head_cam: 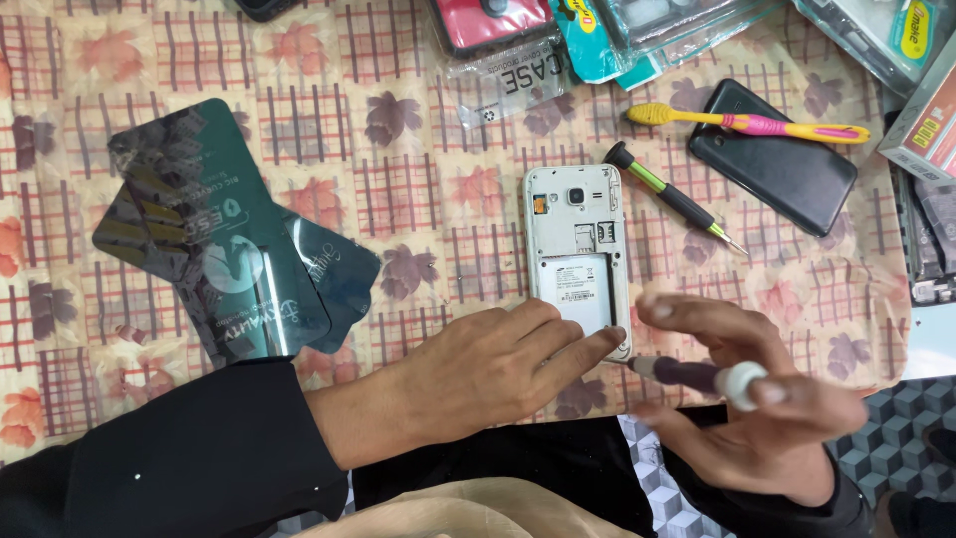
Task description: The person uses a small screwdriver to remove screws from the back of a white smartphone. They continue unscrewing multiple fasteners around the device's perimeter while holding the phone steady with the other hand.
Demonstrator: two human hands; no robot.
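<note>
Pressing the white phone [578, 261] at the frame's centre, the left hand [478, 374] grasps nothing, fingers flat. The right hand [742, 399] grasps a purple screwdriver [697, 376]; I judge its tip should sit straight in the lower-corner screw.

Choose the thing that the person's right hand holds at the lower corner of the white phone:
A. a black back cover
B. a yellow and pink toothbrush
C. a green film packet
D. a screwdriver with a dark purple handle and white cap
D: the right hand grips a dark purple screwdriver with a white cap, its tip at the lower right corner of the open white phone.
</note>
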